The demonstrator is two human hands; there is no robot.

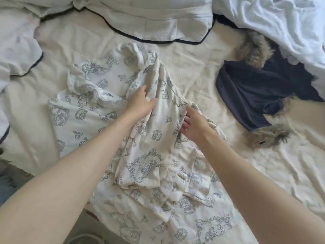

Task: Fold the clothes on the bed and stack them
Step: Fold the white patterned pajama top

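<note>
The printed garment lies rumpled in the middle of the bed, its pale cloth covered in blue-grey drawings, bunched into a ridge that runs from the far end down toward the near edge. The left hand rests on that ridge with fingers fairly straight and spread, pressing the cloth rather than pinching it. The right hand sits just beside the ridge on its right, fingers loosely bent against the fabric; whether it actually has a fold caught underneath I cannot tell.

The step in hand looks like flattening the piece before any fold is made, so the task seems to be near its start. To do it well, hold one side still with the left hand and sweep the other outward with the right, working from the ridge toward the edges so the creases go out instead of gathering. Find the seams or hem first (the print hides them badly), then square the edges before doubling it over.

Off to the right, well apart, a dark blue garment with fur trim waits unfolded. Pillows lie at the far side, and a white blanket is heaped in the far right corner.
</note>
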